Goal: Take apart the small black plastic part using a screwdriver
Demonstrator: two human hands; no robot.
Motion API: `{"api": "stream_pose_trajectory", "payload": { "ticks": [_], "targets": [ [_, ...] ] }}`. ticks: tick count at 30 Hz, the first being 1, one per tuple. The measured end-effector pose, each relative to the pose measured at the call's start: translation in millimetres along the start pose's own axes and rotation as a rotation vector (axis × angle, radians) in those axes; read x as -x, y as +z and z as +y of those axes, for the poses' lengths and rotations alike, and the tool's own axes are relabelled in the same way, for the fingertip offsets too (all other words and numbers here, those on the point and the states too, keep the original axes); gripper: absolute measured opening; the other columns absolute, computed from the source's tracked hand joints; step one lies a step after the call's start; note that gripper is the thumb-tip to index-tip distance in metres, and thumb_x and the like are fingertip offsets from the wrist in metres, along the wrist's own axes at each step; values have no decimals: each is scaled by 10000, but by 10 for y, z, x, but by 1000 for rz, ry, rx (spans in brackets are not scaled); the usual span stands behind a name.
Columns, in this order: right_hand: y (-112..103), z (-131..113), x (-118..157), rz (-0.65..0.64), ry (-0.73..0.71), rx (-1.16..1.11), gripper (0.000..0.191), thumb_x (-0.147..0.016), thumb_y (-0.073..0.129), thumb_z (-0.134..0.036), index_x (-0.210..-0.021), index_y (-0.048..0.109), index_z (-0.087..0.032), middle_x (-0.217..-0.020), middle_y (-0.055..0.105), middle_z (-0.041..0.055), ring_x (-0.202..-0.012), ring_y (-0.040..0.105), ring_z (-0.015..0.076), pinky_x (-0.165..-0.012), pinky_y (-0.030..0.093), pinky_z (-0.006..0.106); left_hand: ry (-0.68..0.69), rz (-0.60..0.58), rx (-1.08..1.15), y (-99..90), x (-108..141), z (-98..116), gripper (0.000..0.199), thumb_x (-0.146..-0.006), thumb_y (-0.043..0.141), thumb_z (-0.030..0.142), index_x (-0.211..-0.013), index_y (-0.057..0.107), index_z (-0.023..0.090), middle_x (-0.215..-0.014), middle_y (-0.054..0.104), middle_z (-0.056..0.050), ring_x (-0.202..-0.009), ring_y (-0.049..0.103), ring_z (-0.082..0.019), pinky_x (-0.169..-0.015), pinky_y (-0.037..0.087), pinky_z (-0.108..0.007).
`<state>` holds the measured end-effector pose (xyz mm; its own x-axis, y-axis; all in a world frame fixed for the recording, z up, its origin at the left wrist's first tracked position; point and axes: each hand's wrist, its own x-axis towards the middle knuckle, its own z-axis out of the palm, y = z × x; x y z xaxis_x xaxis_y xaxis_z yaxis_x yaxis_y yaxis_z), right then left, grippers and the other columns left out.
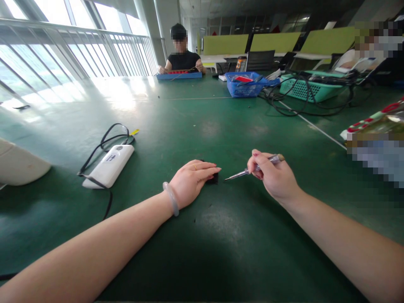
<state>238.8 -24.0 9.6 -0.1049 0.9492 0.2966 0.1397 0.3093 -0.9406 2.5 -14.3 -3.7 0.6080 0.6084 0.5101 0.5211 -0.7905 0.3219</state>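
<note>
My left hand (pixel 189 181), with a bangle at its wrist, is closed over a small dark block-like object (pixel 213 179) on the green table. The fingers cover most of it, so its kind does not show. My right hand (pixel 274 174) grips a screwdriver (pixel 240 174) with a clear handle and a thin metal shaft. Its tip points left and down, a short way to the right of the dark object and apart from it.
A white power bank (pixel 115 166) with a black cable lies at left, near a white rounded object (pixel 20 164). Further back are a blue basket (pixel 244 88) and a green basket (pixel 311 89) with tangled cables. Across the table sits a person (pixel 183 59) behind a blue tray (pixel 179 76).
</note>
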Motion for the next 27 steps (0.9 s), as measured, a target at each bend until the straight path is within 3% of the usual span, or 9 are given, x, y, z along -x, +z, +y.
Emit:
{"api": "stream_pose_trajectory", "payload": {
  "ticks": [10, 16, 21, 24, 27],
  "targets": [
    [-6, -7, 12, 1, 7, 13, 471, -894, 503, -466, -539, 609, -176, -462, 421, -26, -451, 382, 103, -466, 275, 272, 2, -77, 44, -1, -36, 21, 260, -935, 472, 215, -1112, 661, 191, -1108, 705, -52, -1015, 628, -201, -938, 495, -383],
    [-12, -9, 13, -9, -4, 25, 473, -900, 496, -464, -542, 613, -178, -456, 413, -26, -452, 380, 106, -468, 283, 271, -262, -24, -100, -3, 6, -9, 378, -871, 494, 129, -1241, 559, 160, -1214, 636, -89, -1139, 543, -249, -1010, 443, -449],
    [-4, -7, 11, -8, -6, 19, 473, -899, 499, -468, -543, 614, -178, -448, 404, -27, -446, 372, 106, -466, 278, 272, -430, -74, -150, 5, 30, -85, 422, -839, 566, 150, -1260, 531, 167, -1079, 682, -96, -1064, 583, -285, -956, 471, -477],
    [-6, 0, 13, 6, -14, 16, 471, -897, 505, -463, -537, 615, -180, -448, 409, -27, -449, 371, 104, -468, 276, 270, -415, -27, -56, -14, 10, -59, 400, -864, 547, 163, -1263, 517, 190, -1154, 658, -76, -1066, 589, -250, -953, 479, -435],
    [-10, 5, 13, 16, -19, 15, 472, -898, 505, -461, -535, 616, -180, -457, 417, -25, -456, 376, 104, -470, 277, 269, -289, 29, 79, -39, -1, -2, 400, -875, 547, 192, -1272, 502, 210, -1232, 620, -59, -1074, 588, -211, -958, 480, -387]
  ]
}}
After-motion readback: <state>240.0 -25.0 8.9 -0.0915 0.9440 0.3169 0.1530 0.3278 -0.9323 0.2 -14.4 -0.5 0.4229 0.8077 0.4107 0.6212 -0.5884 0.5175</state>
